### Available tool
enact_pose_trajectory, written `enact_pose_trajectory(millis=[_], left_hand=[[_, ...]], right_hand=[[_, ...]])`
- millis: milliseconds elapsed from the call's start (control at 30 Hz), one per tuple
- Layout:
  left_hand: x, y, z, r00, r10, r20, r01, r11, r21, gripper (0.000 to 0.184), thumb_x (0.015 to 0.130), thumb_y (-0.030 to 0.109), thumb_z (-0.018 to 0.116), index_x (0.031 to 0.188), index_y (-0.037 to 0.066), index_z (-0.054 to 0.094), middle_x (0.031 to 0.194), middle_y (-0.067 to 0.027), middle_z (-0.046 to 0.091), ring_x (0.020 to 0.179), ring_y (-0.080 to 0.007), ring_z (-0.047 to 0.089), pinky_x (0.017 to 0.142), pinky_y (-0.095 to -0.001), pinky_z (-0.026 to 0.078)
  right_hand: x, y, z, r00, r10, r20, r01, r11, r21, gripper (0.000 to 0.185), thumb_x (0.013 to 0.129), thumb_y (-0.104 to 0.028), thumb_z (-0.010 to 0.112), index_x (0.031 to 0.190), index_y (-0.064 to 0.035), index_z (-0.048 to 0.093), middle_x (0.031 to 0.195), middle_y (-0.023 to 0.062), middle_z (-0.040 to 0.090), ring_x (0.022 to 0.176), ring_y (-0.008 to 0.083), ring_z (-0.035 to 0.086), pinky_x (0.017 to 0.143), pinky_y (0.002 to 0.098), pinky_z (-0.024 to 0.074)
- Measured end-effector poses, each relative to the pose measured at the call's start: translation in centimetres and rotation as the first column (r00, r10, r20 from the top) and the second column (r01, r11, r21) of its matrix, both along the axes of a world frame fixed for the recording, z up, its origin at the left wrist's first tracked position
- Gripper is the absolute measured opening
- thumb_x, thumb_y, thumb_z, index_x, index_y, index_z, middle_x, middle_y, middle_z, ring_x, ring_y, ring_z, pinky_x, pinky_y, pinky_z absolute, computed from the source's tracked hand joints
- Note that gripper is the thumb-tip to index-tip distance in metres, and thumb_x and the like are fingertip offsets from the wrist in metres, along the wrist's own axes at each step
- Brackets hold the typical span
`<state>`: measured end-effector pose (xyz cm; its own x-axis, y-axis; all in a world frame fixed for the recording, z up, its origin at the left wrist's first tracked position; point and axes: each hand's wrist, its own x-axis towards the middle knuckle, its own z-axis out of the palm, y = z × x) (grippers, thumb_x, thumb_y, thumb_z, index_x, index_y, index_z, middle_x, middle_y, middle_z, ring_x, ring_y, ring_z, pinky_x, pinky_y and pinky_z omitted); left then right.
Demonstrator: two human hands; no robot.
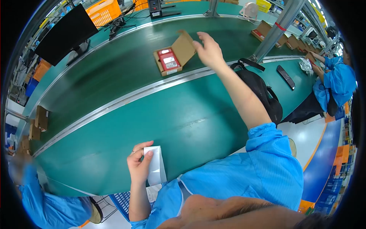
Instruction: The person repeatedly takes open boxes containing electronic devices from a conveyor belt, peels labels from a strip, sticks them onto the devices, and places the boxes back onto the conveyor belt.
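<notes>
By near edge of belt (pixel 122 65), box (pixel 169 61) is just L of open R hand (pixel 209 50). L hand (pixel 139 162), farther back, pinches wht packet (pixel 156 168).

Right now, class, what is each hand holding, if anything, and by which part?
The left hand holds a white packet near its upper corner. The right hand is at the box flap; contact cannot be told.

Matt brown cardboard is shown by the open box (pixel 183 49), its red contents (pixel 167 60) finished smoother; and here, a soft gloss is given off by the creased white packet (pixel 155 166)! Smooth green worktop (pixel 114 129) is edged in shiny metal rail (pixel 126 91); wrinkled blue cloth is seen in the sleeve (pixel 272 152).
</notes>
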<state>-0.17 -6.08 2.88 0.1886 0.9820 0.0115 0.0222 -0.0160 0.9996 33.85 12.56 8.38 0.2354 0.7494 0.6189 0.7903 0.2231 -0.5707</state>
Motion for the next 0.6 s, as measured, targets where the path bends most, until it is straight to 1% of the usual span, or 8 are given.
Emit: enact_pose_trajectory(millis=[33, 67, 100, 167, 300, 367, 500, 600], left_hand=[[0.0, 0.2, -0.2, 0.999, 0.032, -0.004, -0.032, 0.999, 0.019, 0.011, 0.079, 0.004, 0.064, 0.069, -0.001, 0.062, 0.104, -0.0125, 0.063, 0.097, -0.02, 0.054, 0.084, -0.0314, 0.04], [0.1, 0.5, -0.3, 0.998, 0.066, -0.007, -0.066, 0.997, 0.034, 0.013, 0.078, 0.004, 0.065, 0.066, -0.001, 0.061, 0.105, -0.0126, 0.063, 0.097, -0.0202, 0.054, 0.084, -0.0314, 0.04], [0.2, 0.6, -0.4, 0.995, 0.101, -0.01, -0.101, 0.994, 0.046, 0.015, 0.077, 0.003, 0.066, 0.064, 0.0, 0.06, 0.106, -0.0126, 0.062, 0.098, -0.0204, 0.053, 0.084, -0.0314, 0.04], [0.9, 1.2, 0.1, 0.988, 0.134, -0.081, -0.115, 0.972, 0.203, 0.018, 0.075, 0.003, 0.067, 0.06, 0.0, 0.058, 0.106, -0.0128, 0.062, 0.099, -0.0212, 0.053, 0.084, -0.0321, 0.04], [2.1, 1.3, 1.1, 0.995, 0.095, -0.034, -0.076, 0.926, 0.371, 0.005, 0.07, 0.004, 0.071, 0.069, 0.002, 0.067, 0.108, -0.0127, 0.061, 0.103, -0.024, 0.051, 0.082, -0.033, 0.042], [1.9, 1.4, 1.3, 1.0, 0.009, -0.023, 0.003, 0.873, 0.488, 0.017, 0.068, 0.002, 0.072, 0.085, 0.005, 0.071, 0.104, -0.0119, 0.063, 0.103, -0.0249, 0.052, 0.08, -0.033, 0.044], [1.4, 0.9, 1.0, 0.981, 0.033, -0.191, 0.08, 0.829, 0.553, 0.019, 0.068, -0.006, 0.069, 0.086, 0.003, 0.069, 0.09, -0.0107, 0.066, 0.094, -0.0263, 0.059, 0.079, -0.0346, 0.047], [1.5, 0.6, 0.7, 0.996, 0.029, -0.087, 0.018, 0.868, 0.496, 0.017, 0.069, -0.007, 0.068, 0.084, 0.0, 0.068, 0.089, -0.0111, 0.066, 0.088, -0.0235, 0.061, 0.073, -0.0311, 0.049]], right_hand=[[-1.8, -1.2, -0.2, 0.97, -0.019, 0.243, -0.044, 0.967, 0.251, 0.028, 0.079, -0.016, 0.056, 0.105, -0.0042, 0.054, 0.092, 0.0155, 0.06, 0.084, 0.0364, 0.055, 0.077, 0.0432, 0.044], [-4.4, -4.1, 0.6, 0.96, 0.208, 0.188, -0.226, 0.971, 0.079, 0.026, 0.077, -0.015, 0.058, 0.101, -0.0058, 0.055, 0.094, 0.0143, 0.057, 0.087, 0.0347, 0.054, 0.077, 0.0432, 0.0438], [-6.9, -6.9, 0.7, 0.847, 0.527, 0.063, -0.529, 0.848, 0.026, 0.024, 0.074, -0.014, 0.061, 0.096, -0.0055, 0.056, 0.094, 0.014, 0.056, 0.087, 0.0344, 0.055, 0.076, 0.0426, 0.0449], [-11.2, -12.7, -0.7, 0.635, 0.769, 0.07, -0.762, 0.639, -0.111, 0.028, 0.07, -0.015, 0.068, 0.094, -0.005, 0.057, 0.093, 0.0121, 0.056, 0.089, 0.0306, 0.057, 0.075, 0.0395, 0.0476], [-14.2, -16.3, -2.8, 0.6, 0.795, -0.09, -0.79, 0.572, -0.222, 0.022, 0.072, -0.019, 0.068, 0.088, -0.0045, 0.061, 0.082, 0.0109, 0.06, 0.075, 0.028, 0.059, 0.065, 0.0379, 0.0483], [-14.4, -16.1, -3.7, 0.581, 0.777, -0.241, -0.812, 0.533, -0.238, 0.013, 0.074, -0.015, 0.066, 0.08, -0.0042, 0.064, 0.069, 0.0096, 0.062, 0.062, 0.0272, 0.06, 0.059, 0.0375, 0.0474], [-13.9, -16.1, -2.9, 0.534, 0.721, -0.442, -0.845, 0.446, -0.294, 0.011, 0.076, -0.014, 0.065, 0.081, -0.0045, 0.065, 0.069, 0.0099, 0.062, 0.061, 0.0261, 0.06, 0.055, 0.0349, 0.0462], [-13.6, -16.4, -2.7, 0.54, 0.684, -0.49, -0.84, 0.474, -0.264, 0.011, 0.076, -0.013, 0.065, 0.083, -0.0051, 0.066, 0.071, 0.0094, 0.062, 0.062, 0.0255, 0.06, 0.056, 0.0355, 0.0462]])
